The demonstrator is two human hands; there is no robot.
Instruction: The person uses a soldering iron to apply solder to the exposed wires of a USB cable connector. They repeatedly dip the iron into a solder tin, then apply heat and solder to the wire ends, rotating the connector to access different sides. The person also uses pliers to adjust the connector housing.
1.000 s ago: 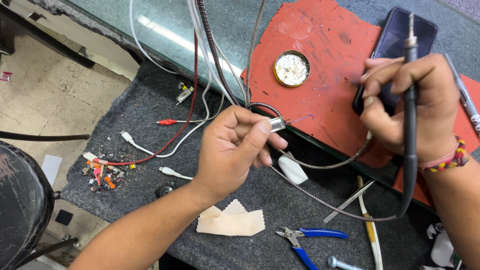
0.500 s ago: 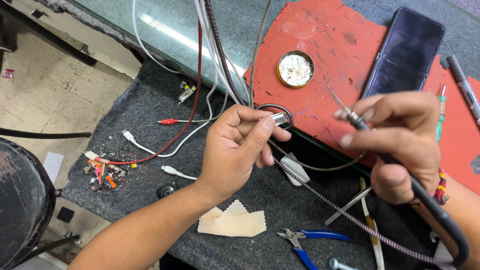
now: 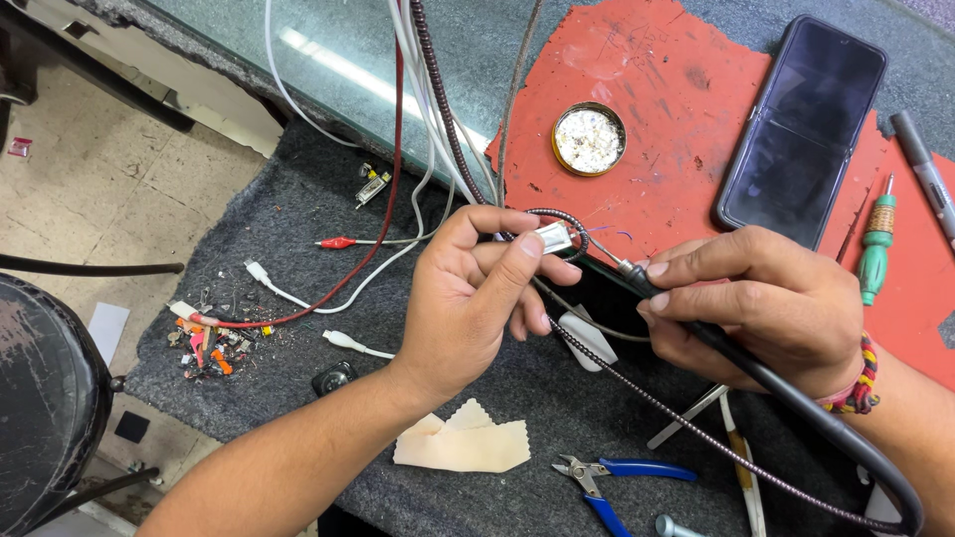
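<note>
Your left hand (image 3: pixel 477 298) pinches the plug (image 3: pixel 553 237) between thumb and forefinger. Your right hand (image 3: pixel 766 308) grips the iron (image 3: pixel 716 343), its tip at the plug's three o'clock.

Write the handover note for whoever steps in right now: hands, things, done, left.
Left hand pinches a small metal plug on a braided cable.
Right hand grips a soldering iron like a pen, tip at the plug.
Round tin and phone lie on the red mat; blue pliers on the grey felt.
Done: iron brought to plug.
Left: joint cannot be judged finished.
</note>
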